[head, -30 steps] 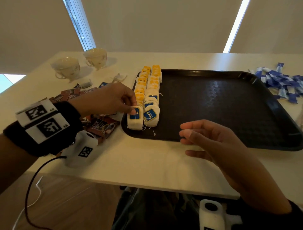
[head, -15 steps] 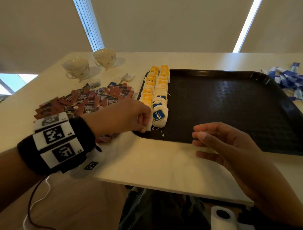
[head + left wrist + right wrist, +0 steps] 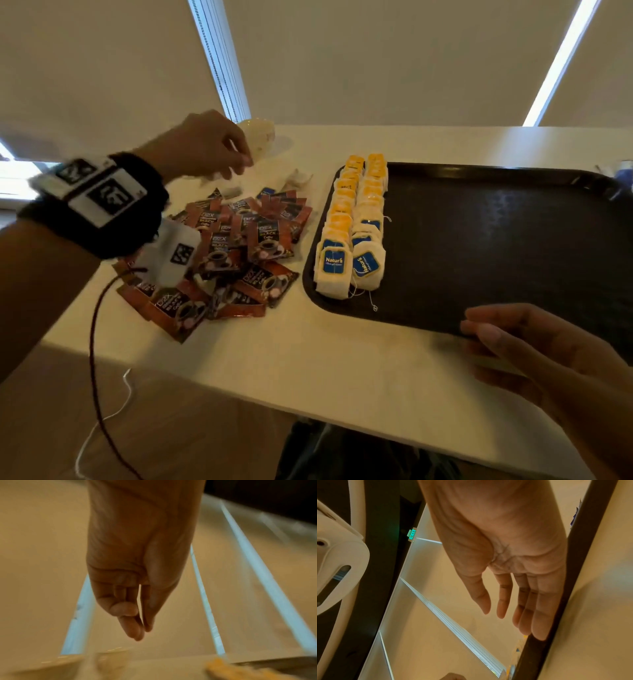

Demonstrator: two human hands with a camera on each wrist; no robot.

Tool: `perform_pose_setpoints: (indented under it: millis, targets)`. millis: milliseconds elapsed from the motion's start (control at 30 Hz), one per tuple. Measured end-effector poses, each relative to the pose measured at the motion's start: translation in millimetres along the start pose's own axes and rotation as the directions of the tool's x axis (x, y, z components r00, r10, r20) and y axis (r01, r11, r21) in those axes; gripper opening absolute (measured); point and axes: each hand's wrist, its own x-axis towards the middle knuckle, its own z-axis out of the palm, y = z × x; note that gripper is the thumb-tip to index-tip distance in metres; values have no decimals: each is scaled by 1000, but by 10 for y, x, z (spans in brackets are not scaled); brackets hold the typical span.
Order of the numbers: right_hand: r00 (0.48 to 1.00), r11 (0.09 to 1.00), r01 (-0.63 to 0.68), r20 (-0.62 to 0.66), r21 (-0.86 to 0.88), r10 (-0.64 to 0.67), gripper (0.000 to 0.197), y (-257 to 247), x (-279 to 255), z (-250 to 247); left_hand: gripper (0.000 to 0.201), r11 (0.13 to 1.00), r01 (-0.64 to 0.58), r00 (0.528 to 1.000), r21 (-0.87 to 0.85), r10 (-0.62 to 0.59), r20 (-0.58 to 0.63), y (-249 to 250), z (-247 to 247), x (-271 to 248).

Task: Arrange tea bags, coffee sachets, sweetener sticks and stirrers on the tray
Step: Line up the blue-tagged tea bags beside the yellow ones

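Two rows of tea bags (image 3: pixel 352 226) on tray (image 3: pixel 496 240); sachets (image 3: pixel 239 246) piled left of it. Left wrist: left hand (image 3: pixel 137 588), fingertips together, holding nothing. Right wrist: right hand (image 3: pixel 513 568) open, fingers straight, at tray rim.

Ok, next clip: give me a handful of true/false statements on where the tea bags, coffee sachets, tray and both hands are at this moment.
1. The tea bags lie in two rows along the left edge of the tray. True.
2. The coffee sachets are already on the tray. False: they lie in a loose pile on the table, left of the tray.
3. The left hand is raised above the table, holding nothing. True.
4. The right hand grips a tea bag. False: its fingers are straight and empty, at the tray's near rim.
5. The right part of the tray is filled with sweetener sticks. False: it is bare.
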Motion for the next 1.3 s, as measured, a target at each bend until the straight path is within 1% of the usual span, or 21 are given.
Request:
perform_pose_setpoints:
  millis: [33, 67, 100, 167, 200, 333, 400, 467, 567, 633, 700, 733, 767, 833, 900, 933, 967, 1033, 1067, 1200, 1300]
  targets:
    - [1000, 1000, -7, -2, 5, 7, 84, 20, 16, -8, 9, 998, 70, 997, 5, -70, -15, -142, -68, 107]
    - [1000, 1000, -8, 3, 12, 8, 86, 32, 33, -17, 11, 991, 137, 990, 4, -137, -19, -266, -118, 204]
    - [1000, 1000, -3, 10, 16, 3, 86, 38, 48, -28, 13, 979, 203, 979, -6, -203, 6, -366, -150, 283]
    - [1000, 1000, 10, 6, 17, -10, 83, 42, 70, -34, 18, 948, 316, 942, -18, -312, 124, -501, -135, 415]
    - [1000, 1000, 13, 7, 16, -13, 82, 39, 78, -37, 21, 936, 352, 921, -3, -346, 178, -541, -91, 476]
    - [1000, 1000, 17, -5, 8, -17, 81, 16, 102, -69, 42, 907, 401, 864, 126, -420, 278, -597, 179, 697]
    - [1000, 1000, 14, -14, 3, -13, 80, 25, 119, -100, 51, 878, 445, 817, 176, -478, 323, -612, 301, 775]
    - [1000, 1000, 13, -26, 3, -12, 79, 42, 148, -130, 49, 860, 467, 786, 204, -510, 351, -636, 376, 829]
    - [999, 1000, 3, -39, -5, -3, 78, 67, 204, -156, 43, 866, 427, 784, 262, -498, 370, -703, 439, 885]
    - [999, 1000, 4, -38, -8, -5, 78, 87, 233, -165, 39, 877, 418, 791, 239, -480, 379, -726, 459, 888]
    - [1000, 1000, 7, -25, -6, -7, 78, 98, 256, -155, 25, 893, 414, 802, 178, -450, 392, -727, 442, 884]
    - [1000, 1000, 5, -15, -4, -5, 78, 95, 264, -149, 16, 901, 414, 814, 130, -430, 391, -718, 420, 886]
    - [1000, 1000, 5, -10, -3, -5, 78, 94, 268, -142, 10, 912, 405, 836, 68, -400, 376, -706, 390, 889]
    - [1000, 1000, 7, -1, -4, -7, 78, 84, 292, -129, 8, 926, 369, 894, -86, -328, 306, -643, 329, 887]
    - [1000, 1000, 4, 5, -16, -4, 77, 66, 307, -126, 8, 925, 313, 929, -217, -250, 274, -547, 289, 878]
    - [1000, 1000, 3, 8, -22, -3, 77, 55, 313, -122, 11, 921, 294, 930, -256, -214, 299, -508, 282, 884]
    - [1000, 1000, 4, 6, -24, -4, 77, 52, 312, -111, 16, 921, 288, 919, -261, -189, 347, -467, 289, 885]
    - [1000, 1000, 11, -2, -23, -11, 78, 45, 313, -98, 28, 936, 300, 876, -182, -195, 441, -405, 344, 905]
    - [1000, 1000, 13, -2, -21, -13, 79, 43, 311, -92, 32, 942, 307, 861, -137, -214, 461, -388, 390, 931]
    - [999, 999, 33, -14, -3, -33, 79, 55, 300, -66, 36, 949, 313, 845, 19, -288, 450, -317, 573, 997]
    - [999, 999, 40, -24, 9, -40, 80, 69, 284, -85, 27, 952, 289, 846, 97, -302, 439, -274, 640, 1004]
